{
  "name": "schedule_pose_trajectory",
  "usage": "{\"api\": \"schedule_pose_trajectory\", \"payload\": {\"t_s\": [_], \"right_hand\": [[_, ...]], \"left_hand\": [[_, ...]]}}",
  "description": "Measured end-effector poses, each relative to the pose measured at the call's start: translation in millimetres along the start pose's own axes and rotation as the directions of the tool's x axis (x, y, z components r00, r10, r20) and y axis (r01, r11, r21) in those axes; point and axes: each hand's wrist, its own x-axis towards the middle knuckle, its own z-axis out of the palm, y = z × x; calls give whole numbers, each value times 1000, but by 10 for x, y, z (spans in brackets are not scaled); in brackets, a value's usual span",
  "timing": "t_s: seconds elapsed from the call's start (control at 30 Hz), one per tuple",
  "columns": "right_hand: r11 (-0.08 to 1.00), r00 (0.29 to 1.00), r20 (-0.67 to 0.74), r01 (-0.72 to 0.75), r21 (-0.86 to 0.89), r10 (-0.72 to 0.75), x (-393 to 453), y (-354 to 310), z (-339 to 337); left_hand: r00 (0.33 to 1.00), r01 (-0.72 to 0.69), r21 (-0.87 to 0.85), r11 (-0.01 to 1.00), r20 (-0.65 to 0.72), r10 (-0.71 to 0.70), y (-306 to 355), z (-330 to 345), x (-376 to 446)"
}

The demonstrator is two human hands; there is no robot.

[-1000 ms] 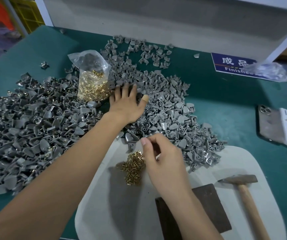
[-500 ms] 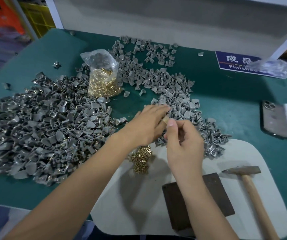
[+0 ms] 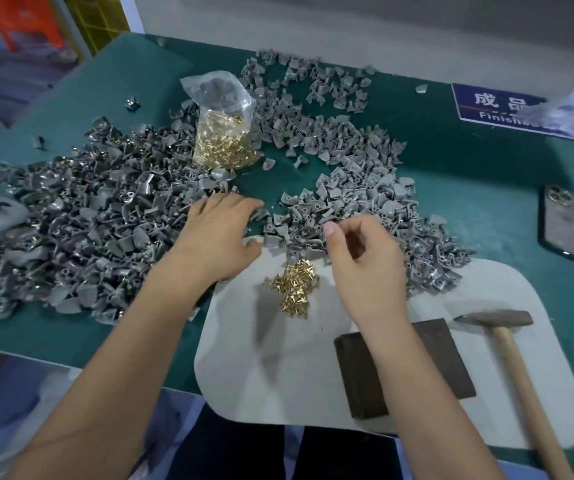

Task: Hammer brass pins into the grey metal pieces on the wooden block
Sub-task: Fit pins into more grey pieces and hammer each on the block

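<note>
Green desk [image 3: 469, 174] heaped with grey pieces [image 3: 81, 230]; pale mat [image 3: 278, 382] bearing pins [image 3: 294, 285], block [image 3: 451, 368], hammer [image 3: 514, 348]; left hand [image 3: 218, 233] spread flat; right hand [image 3: 365, 268] curled, grasp unclear.

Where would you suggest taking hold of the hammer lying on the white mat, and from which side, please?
Take the hammer by its wooden handle, on the lower half toward the near table edge. Come from above on the right: the handle lies flat on the white mat, bare and free, with its metal head pointing away, and the wooden block sits close on its left.
</note>
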Motion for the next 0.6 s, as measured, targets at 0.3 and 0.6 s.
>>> {"api": "schedule_pose_trajectory", "payload": {"t_s": [0.3, 0.6], "right_hand": [[999, 995, 91, 37, -19, -35, -2, 34, 40], [999, 994, 109, 26, -26, -23, -5, 11, 35]], "left_hand": [[988, -28, 82, 996, -152, 41, -85, 93, 231], [893, 186, 78, 980, -430, -135, -133, 137, 216]]}}
